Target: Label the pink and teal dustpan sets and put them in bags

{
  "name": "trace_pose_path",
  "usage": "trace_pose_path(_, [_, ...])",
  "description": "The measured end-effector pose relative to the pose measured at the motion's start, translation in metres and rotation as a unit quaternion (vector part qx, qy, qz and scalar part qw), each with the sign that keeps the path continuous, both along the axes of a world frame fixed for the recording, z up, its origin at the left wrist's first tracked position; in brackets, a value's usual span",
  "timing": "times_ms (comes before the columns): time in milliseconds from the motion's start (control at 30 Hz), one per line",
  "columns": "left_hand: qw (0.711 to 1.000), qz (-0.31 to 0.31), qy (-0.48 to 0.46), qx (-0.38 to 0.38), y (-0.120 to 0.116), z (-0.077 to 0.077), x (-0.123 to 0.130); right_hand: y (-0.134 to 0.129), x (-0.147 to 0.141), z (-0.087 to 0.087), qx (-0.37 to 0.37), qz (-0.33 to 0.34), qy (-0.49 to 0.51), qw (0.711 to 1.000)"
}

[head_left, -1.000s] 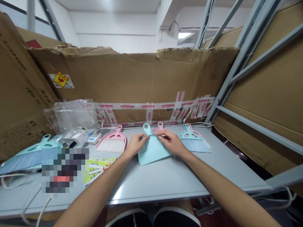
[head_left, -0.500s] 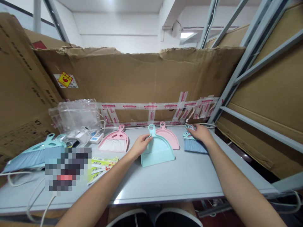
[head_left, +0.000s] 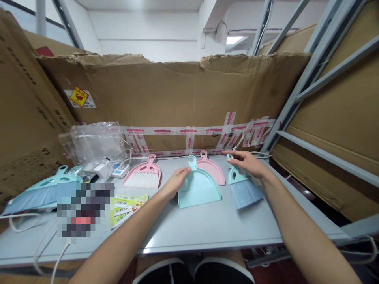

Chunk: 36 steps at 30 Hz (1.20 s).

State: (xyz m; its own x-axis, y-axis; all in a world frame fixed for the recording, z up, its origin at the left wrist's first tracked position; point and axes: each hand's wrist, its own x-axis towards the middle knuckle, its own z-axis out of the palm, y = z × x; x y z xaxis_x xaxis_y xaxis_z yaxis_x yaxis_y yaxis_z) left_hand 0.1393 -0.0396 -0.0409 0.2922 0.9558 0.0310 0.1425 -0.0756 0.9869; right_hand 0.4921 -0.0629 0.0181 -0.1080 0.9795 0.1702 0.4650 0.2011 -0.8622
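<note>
Teal plastic hand broom (head_left: 244,190) lies under the open right hand (head_left: 247,163); open left hand (head_left: 175,182) rests on a teal plastic dustpan (head_left: 200,192)

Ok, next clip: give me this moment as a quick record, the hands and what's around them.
Left hand: fingers against the neck of the teal dustpan
Right hand: on the head of the teal brush, grip unclear
Between them: pink dustpan, partly behind the teal one
Further left on the table: pink brush, second teal brush, plastic bag, printed label strips
Behind: taped cardboard sheet
</note>
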Motion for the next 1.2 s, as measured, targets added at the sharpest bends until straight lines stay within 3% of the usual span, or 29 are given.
trace_pose_path(133, [0.999,-0.028,-0.025,-0.018,-0.005,0.003,0.003,-0.011,-0.04,-0.002,-0.022,0.084,0.092,0.992])
trace_pose_path(300, [0.987,-0.117,-0.092,-0.058,-0.012,0.008,0.008,-0.013,-0.079,-0.016,-0.056,0.137,0.135,0.98])
trace_pose_path(600, [0.979,-0.195,0.052,0.028,-0.033,0.021,0.011,-0.019,-0.099,-0.028,0.157,0.075,0.017,0.985])
trace_pose_path(767, [0.982,-0.179,0.05,0.039,-0.035,0.023,0.013,-0.02,-0.103,-0.031,0.246,0.018,-0.054,0.968])
trace_pose_path(967, [0.987,-0.154,0.029,0.037,-0.028,0.018,0.01,-0.017,-0.105,-0.035,0.161,0.02,0.016,0.987])
trace_pose_path(1200, [0.99,-0.093,0.013,0.102,-0.018,0.025,0.001,-0.015,-0.113,-0.042,0.097,0.109,0.043,0.988])
